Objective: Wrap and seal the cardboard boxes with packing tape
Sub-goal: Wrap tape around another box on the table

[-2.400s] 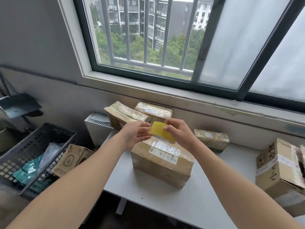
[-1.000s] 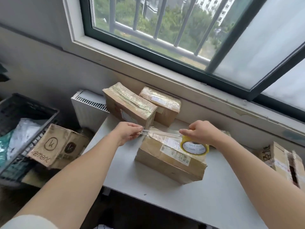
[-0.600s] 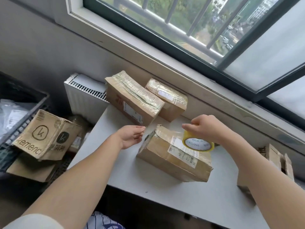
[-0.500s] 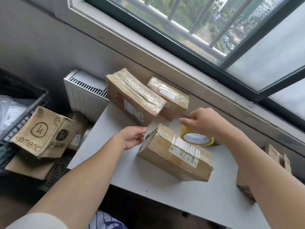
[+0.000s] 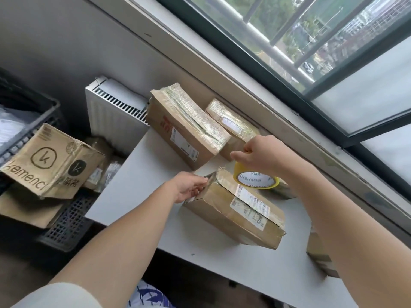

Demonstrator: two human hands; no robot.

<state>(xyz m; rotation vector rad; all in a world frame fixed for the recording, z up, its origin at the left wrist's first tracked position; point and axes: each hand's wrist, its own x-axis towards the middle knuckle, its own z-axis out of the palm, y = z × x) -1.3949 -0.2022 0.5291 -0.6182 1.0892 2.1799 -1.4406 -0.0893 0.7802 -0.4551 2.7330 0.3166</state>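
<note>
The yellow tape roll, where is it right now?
In the head view, it is just right of centre: the right hand holds the yellow tape roll at the far edge of the nearest box on the white table.

I took this for a corner of an upper-floor flat, used as a parcel-packing spot. A dark-framed sliding window with grey metal railing bars looked down on treetops and parked cars. Under the sill stood a white ribbed panel radiator and a plain grey-white table carrying brown cardboard boxes wrapped in clear tape, with a yellow roll of packing tape held just above one. Beside the table sat a dark plastic lattice crate and a crumpled brown carton printed with a "k" logo.
</note>
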